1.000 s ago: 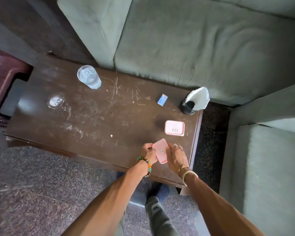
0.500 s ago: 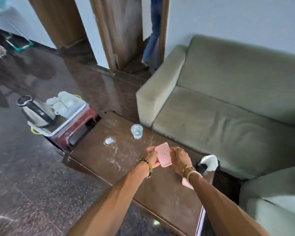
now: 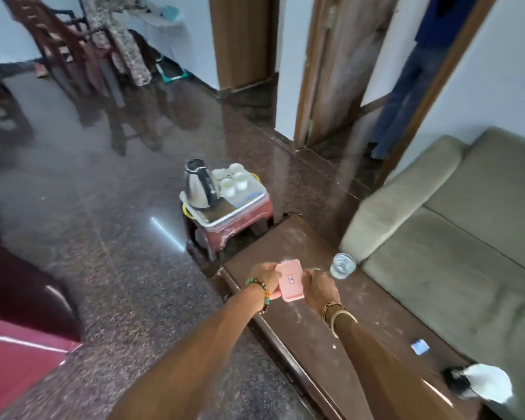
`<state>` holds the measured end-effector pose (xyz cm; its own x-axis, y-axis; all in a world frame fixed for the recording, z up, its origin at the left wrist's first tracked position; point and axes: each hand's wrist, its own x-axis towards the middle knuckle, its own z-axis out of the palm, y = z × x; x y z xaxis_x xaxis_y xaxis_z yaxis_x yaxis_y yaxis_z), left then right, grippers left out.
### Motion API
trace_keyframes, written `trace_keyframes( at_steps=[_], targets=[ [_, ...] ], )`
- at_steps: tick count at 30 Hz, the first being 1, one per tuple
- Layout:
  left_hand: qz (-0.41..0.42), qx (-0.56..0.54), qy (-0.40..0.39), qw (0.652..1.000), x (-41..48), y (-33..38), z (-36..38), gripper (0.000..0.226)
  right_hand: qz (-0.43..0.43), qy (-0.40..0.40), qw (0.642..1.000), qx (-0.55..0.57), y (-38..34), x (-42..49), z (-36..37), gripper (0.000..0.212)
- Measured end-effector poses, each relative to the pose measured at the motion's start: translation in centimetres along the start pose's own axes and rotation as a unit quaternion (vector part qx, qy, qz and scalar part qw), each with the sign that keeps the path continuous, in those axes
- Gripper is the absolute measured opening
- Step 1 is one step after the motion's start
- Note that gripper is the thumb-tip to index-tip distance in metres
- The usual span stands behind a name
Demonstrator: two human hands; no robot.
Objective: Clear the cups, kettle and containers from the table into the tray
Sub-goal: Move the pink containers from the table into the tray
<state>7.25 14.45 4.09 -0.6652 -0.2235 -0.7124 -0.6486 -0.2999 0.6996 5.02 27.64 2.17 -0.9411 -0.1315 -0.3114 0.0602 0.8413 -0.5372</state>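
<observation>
Head view, looking across a room. Both hands hold a pink container [image 3: 290,280] above the far end of a dark wooden table [image 3: 385,310]: the left hand [image 3: 262,279] grips its left side with curled fingers, and the right hand [image 3: 321,287] closes on its right edge. The container is tilted, with its labelled top facing the camera, and a second pink edge shows under the left hand; whether this is a separate piece cannot be told. A beaded bracelet [image 3: 263,294] circles the left wrist and bangles [image 3: 337,314] the right. A clear glass [image 3: 342,266] stands upright on the table just beside the right hand. A small blue item [image 3: 420,347] and a black cup holding white paper [image 3: 475,384] sit nearer the camera on the table. Beyond the table's far end, a tray [image 3: 222,215] rests on a red stool [image 3: 240,228]; it carries a steel kettle [image 3: 199,187] and, beside it, a cluster of white cups [image 3: 233,179]. A green sofa [image 3: 452,237] lies alongside the table on the right.
</observation>
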Motion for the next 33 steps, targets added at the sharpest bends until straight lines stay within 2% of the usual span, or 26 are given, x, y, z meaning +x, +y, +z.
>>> trace_keyframes(
  at_steps=[3, 8, 13, 15, 17, 22, 26, 33],
  targets=[
    [0.017, 0.009, 0.01, 1.0, 1.2, 2.7, -5.9, 0.036, -0.04, -0.01, 0.999, -0.004, -6.0, 0.9, 1.7, 0.03],
    [0.045, 0.009, 0.046, 0.998, 3.2, 7.6, -14.2, 0.023, -0.098, -0.015, 0.995, -0.014, -15.4, 3.6, 4.0, 0.032],
    [0.033, -0.044, 0.101, 0.993, 6.5, 10.2, -20.5, 0.021, -0.125, -0.041, 0.991, -0.021, -21.8, 7.0, 7.5, 0.033],
    [0.024, -0.061, 0.128, 0.99, 8.6, 11.4, -22.2, 0.02, -0.132, -0.057, 0.989, -0.039, -23.5, 9.3, 9.0, 0.035],
    [0.027, -0.083, 0.143, 0.986, 10.7, 12.9, -23.8, 0.009, -0.144, -0.066, 0.987, -0.035, -25.4, 11.5, 10.1, 0.036],
    [0.023, -0.07, 0.159, 0.985, 14.6, 17.1, -26.7, 0.013, -0.154, -0.08, 0.985, -0.023, -29.7, 15.9, 11.6, 0.032],
    [0.048, -0.021, 0.144, 0.988, 17.2, 20.1, -28.6, 0.033, -0.153, -0.08, 0.985, -0.008, -32.5, 19.0, 11.4, 0.031],
    [0.069, -0.002, 0.102, 0.992, 22.6, 25.4, -29.6, 0.032, -0.105, -0.033, 0.994, 0.007, -35.5, 23.6, 11.0, 0.025]
  ],
)
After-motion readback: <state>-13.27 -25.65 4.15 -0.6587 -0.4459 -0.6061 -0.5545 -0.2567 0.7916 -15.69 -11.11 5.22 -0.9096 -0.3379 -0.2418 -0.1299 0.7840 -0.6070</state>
